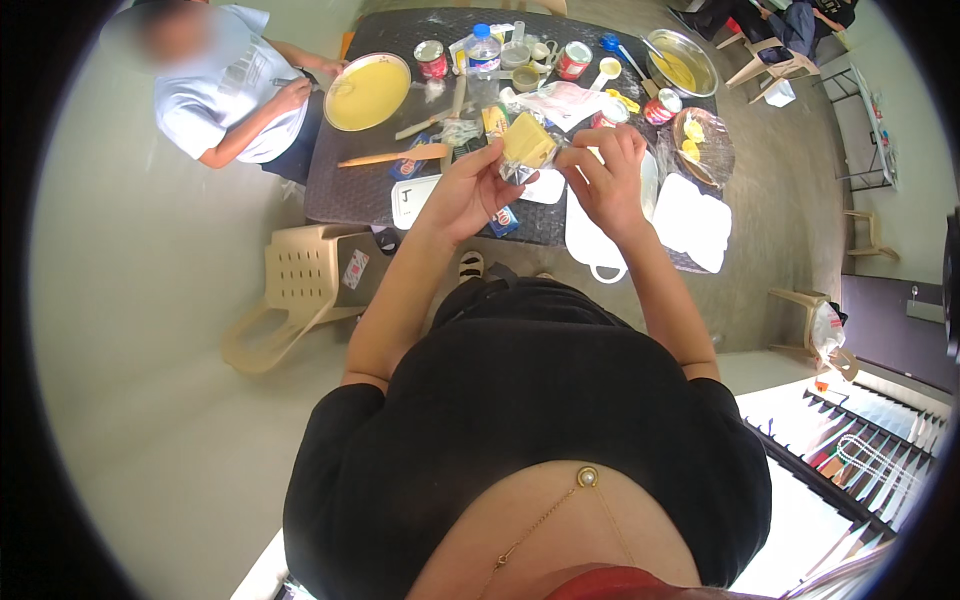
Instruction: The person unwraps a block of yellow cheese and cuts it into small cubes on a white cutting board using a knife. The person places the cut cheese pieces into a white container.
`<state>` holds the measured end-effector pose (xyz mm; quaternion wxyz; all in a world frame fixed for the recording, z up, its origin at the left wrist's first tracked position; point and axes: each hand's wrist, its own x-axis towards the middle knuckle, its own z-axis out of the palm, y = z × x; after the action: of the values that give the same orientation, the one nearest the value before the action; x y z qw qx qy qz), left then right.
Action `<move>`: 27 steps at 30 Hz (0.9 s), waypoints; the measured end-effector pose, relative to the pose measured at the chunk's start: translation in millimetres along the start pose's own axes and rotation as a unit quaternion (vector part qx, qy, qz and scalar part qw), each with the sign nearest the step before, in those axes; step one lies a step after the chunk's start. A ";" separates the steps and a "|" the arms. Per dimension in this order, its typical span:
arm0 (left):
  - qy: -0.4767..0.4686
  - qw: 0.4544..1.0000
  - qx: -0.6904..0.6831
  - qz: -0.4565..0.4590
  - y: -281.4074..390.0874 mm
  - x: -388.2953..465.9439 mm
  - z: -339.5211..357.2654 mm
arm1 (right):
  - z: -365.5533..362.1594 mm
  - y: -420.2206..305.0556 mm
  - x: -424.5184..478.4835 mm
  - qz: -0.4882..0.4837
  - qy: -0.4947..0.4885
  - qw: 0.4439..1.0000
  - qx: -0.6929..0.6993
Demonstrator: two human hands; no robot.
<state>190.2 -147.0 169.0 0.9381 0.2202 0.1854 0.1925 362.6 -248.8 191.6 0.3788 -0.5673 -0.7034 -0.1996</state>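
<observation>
Above the near edge of a dark woven-pattern table point(360, 195), my left hand point(472, 191) holds a pale yellow block point(529, 140), which looks like cheese, partly wrapped in foil. The fingertips of my right hand point(611, 176) pinch the wrapper at the block's right side. Beneath my hands lie a white cutting board point(592, 240) with a handle and a blue box point(504, 222). A wooden spatula point(394, 155) rests to the left on another blue box point(405, 166). At the right is an open white foam container point(694, 217).
Cans point(430, 58), a water bottle point(482, 49) and measuring cups stand towards the back. A steel bowl point(682, 64) of yellow mixture is at back right. On the left, a person point(240, 82) touches a bowl point(367, 91) of yellow mixture. A plastic chair point(300, 277) stands at near left.
</observation>
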 end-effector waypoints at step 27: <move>-0.123 0.992 -0.003 0.019 12.1 20.7 -25.6 | 39.1 -16.2 3.0 0.379 0.044 0.835 0.397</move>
<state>193.5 -119.0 148.1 0.9505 0.2431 0.0639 0.1824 335.0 -223.6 171.5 0.6480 -0.5811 -0.4346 0.2313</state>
